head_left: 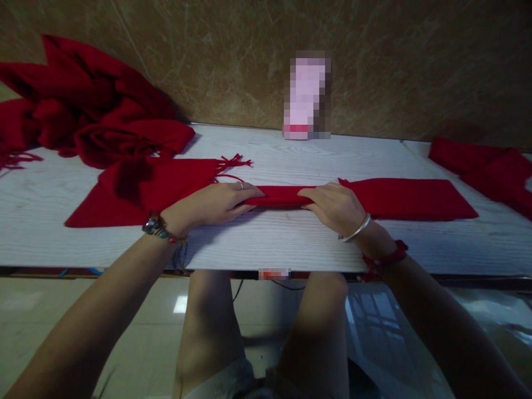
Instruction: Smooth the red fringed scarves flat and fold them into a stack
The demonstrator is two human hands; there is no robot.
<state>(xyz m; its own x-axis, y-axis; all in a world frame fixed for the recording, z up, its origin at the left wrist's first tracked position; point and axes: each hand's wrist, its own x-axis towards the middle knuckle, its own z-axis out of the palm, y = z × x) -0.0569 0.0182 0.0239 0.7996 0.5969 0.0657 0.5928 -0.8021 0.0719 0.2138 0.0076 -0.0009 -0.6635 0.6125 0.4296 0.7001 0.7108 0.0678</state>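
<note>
A red fringed scarf (pixel 411 198) lies lengthwise across the white wood-grain table, its middle gathered into a narrow folded band. My left hand (pixel 222 200) grips this band on the left, thumb below and fingers over the top. A short way to the right, my right hand (pixel 332 205) pinches the same band in a like manner. Between the hands the cloth runs straight. To the right of my right hand the scarf lies flat and folded. Beside my left hand, a wider red cloth part with a tasselled corner spreads leftward; whether it is the same piece I cannot tell.
A heap of crumpled red scarves (pixel 95 105) sits at the back left of the table (pixel 266 244). Another red cloth (pixel 477 169) lies at the right edge. A blurred pink object (pixel 305 97) leans at the brown marbled wall (pixel 233 61). My knees are under the front edge.
</note>
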